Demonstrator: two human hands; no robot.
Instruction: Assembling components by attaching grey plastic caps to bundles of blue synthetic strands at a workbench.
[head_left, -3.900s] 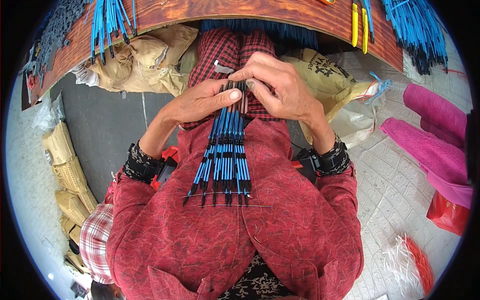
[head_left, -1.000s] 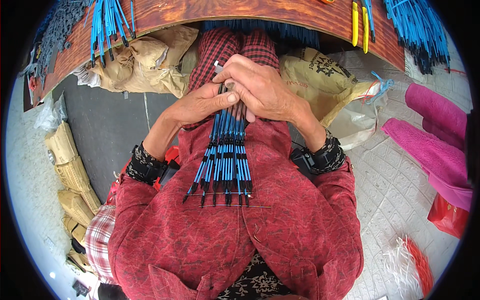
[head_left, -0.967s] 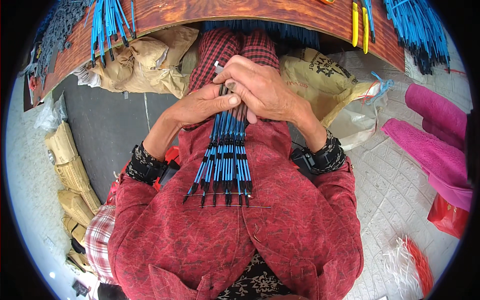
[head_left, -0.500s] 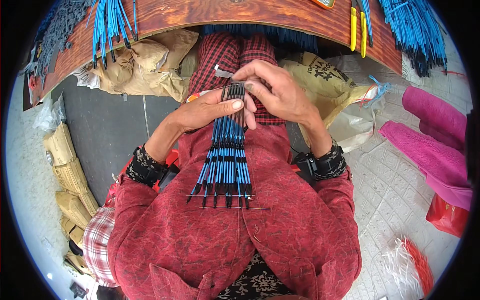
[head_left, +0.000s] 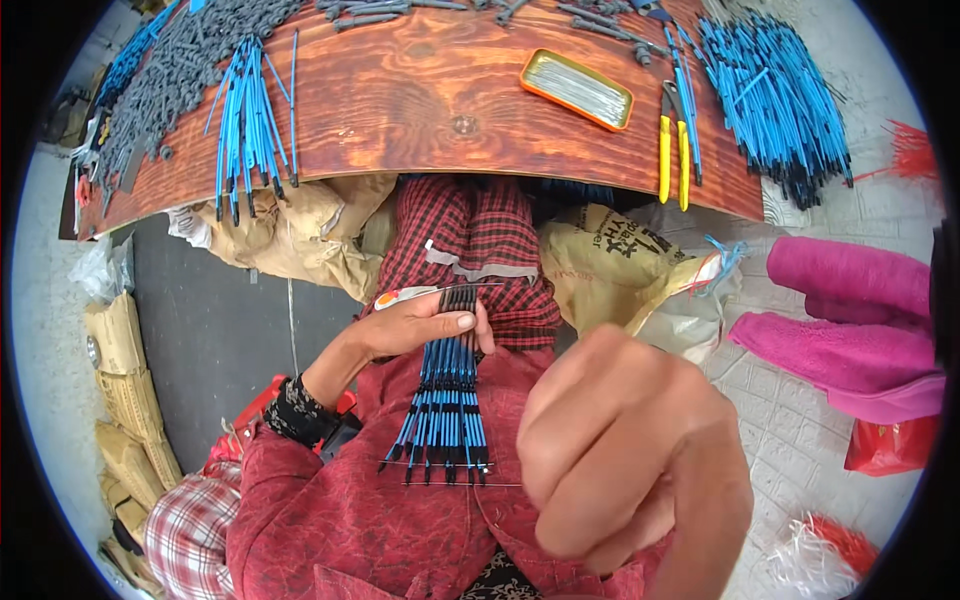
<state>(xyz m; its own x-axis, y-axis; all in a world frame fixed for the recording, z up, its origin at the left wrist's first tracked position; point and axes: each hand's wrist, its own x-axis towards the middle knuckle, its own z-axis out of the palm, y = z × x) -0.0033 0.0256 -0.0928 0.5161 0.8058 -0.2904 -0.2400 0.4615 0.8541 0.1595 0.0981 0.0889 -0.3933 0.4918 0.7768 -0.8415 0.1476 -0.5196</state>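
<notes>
Clock positions taken from the rods; 12 is top of view.

Fan of blue-and-black rods (head_left: 447, 410): lies along the front of the red jacket (head_left: 340, 530), narrow end at 12, spread end at 6. Two thin wires (head_left: 505, 485) cross the spread end.

Left hand (head_left: 430, 328), at 12: clasps the narrow end, thumb across the black tips. An orange-and-white item (head_left: 395, 297) sits at its knuckles; kind unclear.

Right hand (head_left: 630, 440), between 3 and 4: raised close to the camera, apart from the rods, fingers curled inward. Fingertips hidden; cannot tell whether it pinches anything.

Farther out: printed sack (head_left: 625, 265) at 2; magenta cloth (head_left: 850, 350) near 3. Wooden table (head_left: 400, 120) at 12, bearing an orange-rimmed tin (head_left: 535, 91) of thin pale pins at 1, yellow-handled pliers (head_left: 683, 165) between 1 and 2, loose blue rods (head_left: 248, 125) and grey parts (head_left: 175, 80) at 11.
</notes>
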